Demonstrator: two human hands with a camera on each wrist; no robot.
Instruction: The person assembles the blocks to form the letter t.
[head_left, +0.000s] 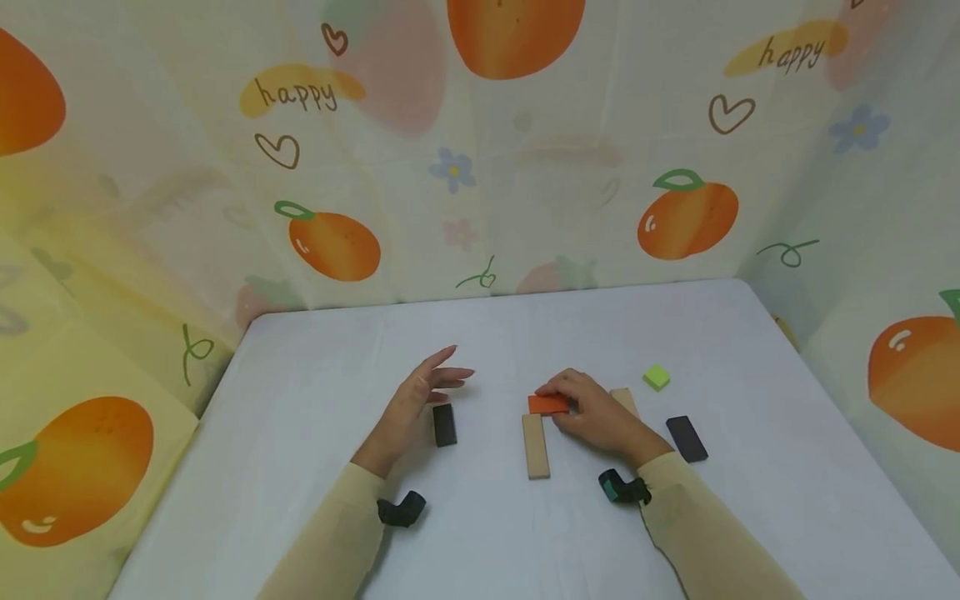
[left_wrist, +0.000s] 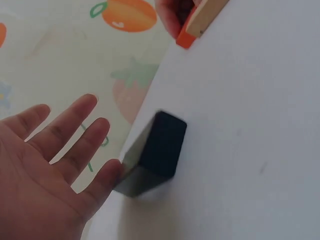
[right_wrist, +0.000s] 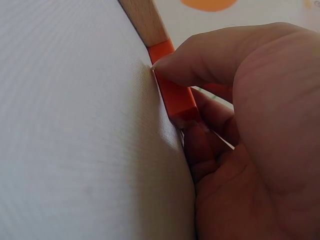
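My right hand (head_left: 600, 418) pinches an orange block (head_left: 543, 405) on the white table, with the thumb on its near side in the right wrist view. One end of a pale wooden block (head_left: 536, 448) meets the orange block, the two lying crosswise in the head view. My left hand (head_left: 405, 412) holds nothing, its fingers extended and spread apart. Just beside it a black block (head_left: 445, 425) stands on the table; in the left wrist view the thumb tip appears close to this black block (left_wrist: 162, 145), and contact cannot be judged.
Behind the right hand lies another wooden block (head_left: 624, 401), partly hidden. Farther right are a small lime-green block (head_left: 656, 377) and a dark flat block (head_left: 687, 438). A fruit-printed cloth (head_left: 495, 208) hangs behind the white table (head_left: 315, 400).
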